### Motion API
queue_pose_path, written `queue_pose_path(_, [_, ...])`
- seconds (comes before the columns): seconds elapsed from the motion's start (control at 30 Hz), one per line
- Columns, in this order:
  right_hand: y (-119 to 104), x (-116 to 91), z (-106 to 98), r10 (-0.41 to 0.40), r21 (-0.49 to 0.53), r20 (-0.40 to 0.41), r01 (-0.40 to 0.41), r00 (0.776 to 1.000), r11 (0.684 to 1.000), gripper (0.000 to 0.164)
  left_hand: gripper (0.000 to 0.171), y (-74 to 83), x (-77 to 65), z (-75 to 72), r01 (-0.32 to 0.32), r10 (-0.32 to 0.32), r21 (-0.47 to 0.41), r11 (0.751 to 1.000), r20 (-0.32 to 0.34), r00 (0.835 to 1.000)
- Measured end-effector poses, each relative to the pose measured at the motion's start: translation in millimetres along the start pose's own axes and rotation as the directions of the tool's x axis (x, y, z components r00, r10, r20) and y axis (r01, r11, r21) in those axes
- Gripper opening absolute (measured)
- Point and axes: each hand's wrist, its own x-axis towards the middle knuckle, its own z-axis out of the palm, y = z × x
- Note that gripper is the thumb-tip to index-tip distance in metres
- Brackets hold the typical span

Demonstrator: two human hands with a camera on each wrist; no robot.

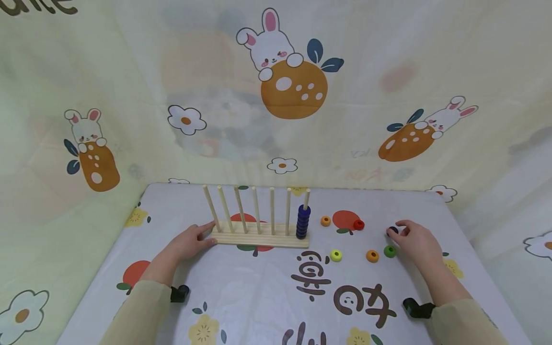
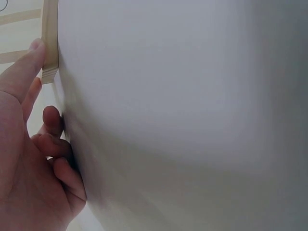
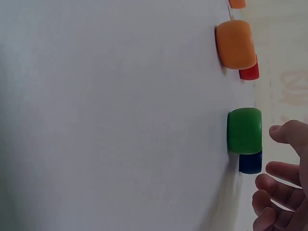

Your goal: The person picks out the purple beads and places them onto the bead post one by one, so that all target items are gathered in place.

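A wooden peg rack (image 1: 260, 239) stands on the table with a row of upright pegs. Dark blue beads (image 1: 303, 223) are stacked on its rightmost peg; the other pegs are bare. My left hand (image 1: 191, 242) pinches the rack's left end between thumb and index finger, its other fingers curled beneath. Over on the right, my right hand (image 1: 418, 244) reaches around a loose dark blue bead (image 3: 250, 163), thumb and fingers spread. A gap shows between them and the bead in the right wrist view. Just in front of that bead sits a green bead (image 1: 390, 251).
Loose beads lie between rack and right hand: an orange bead (image 1: 325, 221), a red bead (image 1: 359, 224), a yellow-green bead (image 1: 336, 255) and another orange bead (image 1: 373, 256). A printed white cloth (image 1: 254, 292) covers the table. Behind it hangs a patterned curtain (image 1: 345, 143).
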Motion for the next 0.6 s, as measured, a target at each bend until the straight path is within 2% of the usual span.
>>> queue_pose_path(0.27, [9.3, 2.9, 3.3, 0.006, 0.012, 0.071, -0.007, 0.997, 1.0, 0.069, 0.077, -0.6, 0.9, 0.1, -0.008, 0.008, 0.003, 1.0, -0.001, 1.0])
queue_pose_path(0.6, [16.7, 9.3, 9.6, 0.001, 0.0, 0.066, -0.001, 0.998, 1.0, 0.068, 0.076, 3.1, -1.5, -1.9, -0.001, 0.001, 0.0, 1.0, 0.002, 1.0])
